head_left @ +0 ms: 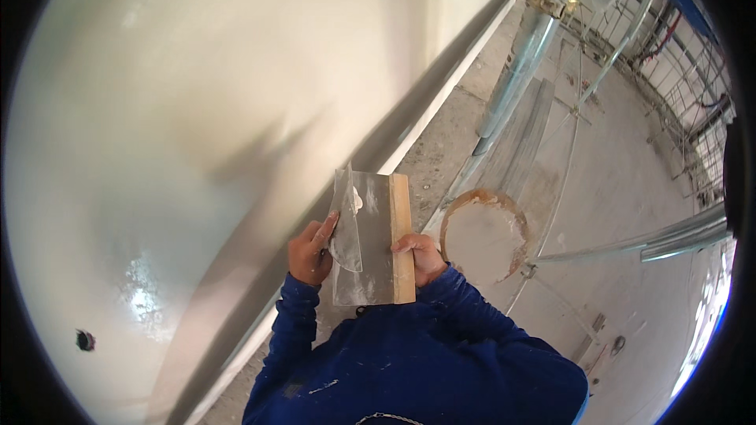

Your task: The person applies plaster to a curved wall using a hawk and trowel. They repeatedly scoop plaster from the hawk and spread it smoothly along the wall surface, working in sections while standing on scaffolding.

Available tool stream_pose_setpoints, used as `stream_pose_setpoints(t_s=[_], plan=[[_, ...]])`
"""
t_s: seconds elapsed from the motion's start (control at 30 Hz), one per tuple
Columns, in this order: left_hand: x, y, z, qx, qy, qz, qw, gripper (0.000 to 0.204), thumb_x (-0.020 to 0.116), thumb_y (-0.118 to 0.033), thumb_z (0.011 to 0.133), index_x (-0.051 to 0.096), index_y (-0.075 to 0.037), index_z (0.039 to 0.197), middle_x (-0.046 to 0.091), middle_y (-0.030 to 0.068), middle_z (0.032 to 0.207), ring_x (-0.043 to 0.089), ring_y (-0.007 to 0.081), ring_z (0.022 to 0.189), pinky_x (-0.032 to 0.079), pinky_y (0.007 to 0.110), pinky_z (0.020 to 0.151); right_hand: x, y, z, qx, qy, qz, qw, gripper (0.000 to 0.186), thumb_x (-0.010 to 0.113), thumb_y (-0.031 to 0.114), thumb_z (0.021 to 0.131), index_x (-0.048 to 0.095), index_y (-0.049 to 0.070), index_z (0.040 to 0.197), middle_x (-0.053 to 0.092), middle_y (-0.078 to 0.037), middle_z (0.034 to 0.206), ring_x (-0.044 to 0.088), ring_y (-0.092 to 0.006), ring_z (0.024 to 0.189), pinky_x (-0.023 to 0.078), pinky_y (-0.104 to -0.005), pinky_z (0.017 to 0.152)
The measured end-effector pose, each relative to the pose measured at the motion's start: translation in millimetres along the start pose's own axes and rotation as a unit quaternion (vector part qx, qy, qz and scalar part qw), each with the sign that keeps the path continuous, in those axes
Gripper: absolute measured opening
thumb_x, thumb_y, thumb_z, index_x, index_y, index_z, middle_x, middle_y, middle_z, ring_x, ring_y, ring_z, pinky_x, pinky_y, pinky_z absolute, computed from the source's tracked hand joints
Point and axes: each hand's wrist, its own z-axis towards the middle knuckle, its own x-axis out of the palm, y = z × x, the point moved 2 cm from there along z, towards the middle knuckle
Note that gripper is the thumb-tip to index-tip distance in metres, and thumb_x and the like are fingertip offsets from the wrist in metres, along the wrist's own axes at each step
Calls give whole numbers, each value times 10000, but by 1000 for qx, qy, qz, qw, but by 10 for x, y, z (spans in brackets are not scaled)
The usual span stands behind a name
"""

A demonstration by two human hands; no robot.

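In front of my chest, my right hand (423,256) grips a wide plastering blade, its thumb over the wooden back (402,228) and the flat grey metal sheet (376,240) reaching left. My left hand (312,253) is closed on a thinner, slightly bent scraper blade (346,240), one finger stretched along it. This scraper stands against the left part of the wider blade's face. A small lump of white filler (357,201) sits between them near the top, and white smears mark the metal. How the left fingers hold the scraper is partly hidden.
A smooth pale wall (236,71) fills the left side, with a small dark hole (85,340) low down. Right of my hands stands a round container rim (446,240) around white material. Scaffold poles (520,71) and long metal tubes (677,238) cross the dusty floor.
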Motion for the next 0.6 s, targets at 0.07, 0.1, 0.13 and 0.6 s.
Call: stream_pose_setpoints(t_s=[0.07, 0.1, 0.13, 0.6], plan=[[52, 42, -32, 1, 4, 26, 1000, 683, 531, 86, 565, 531, -161, 1202, 551, 82, 739, 555, 269, 592, 446, 337, 535, 6, -36, 40, -1, -7, 5, 1000, 351, 545, 92, 630, 516, -25, 960, 548, -100, 773, 554, -226, 685, 474, -356, 665], [59, 90, -54, -6, 9, 36, 999, 685, 522, 88, 564, 532, -165, 1201, 554, 81, 742, 557, 271, 601, 446, 340, 538, -6, -35, 52, 1, -3, 11, 1000, 346, 545, 91, 622, 521, -24, 948, 548, -97, 762, 553, -225, 675, 473, -354, 657], [101, 143, -113, -15, 12, 41, 999, 687, 513, 90, 564, 533, -168, 1200, 556, 80, 745, 558, 272, 610, 446, 344, 541, -34, -20, 42, 3, -3, 14, 1000, 342, 546, 89, 614, 527, -24, 936, 549, -95, 750, 551, -225, 665, 473, -351, 649], [338, 394, -872, -291, 87, 22, 953, 438, 547, -55, 814, 470, -55, 1245, 589, 205, 996, 593, 326, 892, 450, 369, 787, -912, 1770, 1193, -451, -168, -79, 873, 248, 568, -20, 670, 513, 1, 911, 530, -62, 774, 532, -195, 723, 430, -325, 670]])
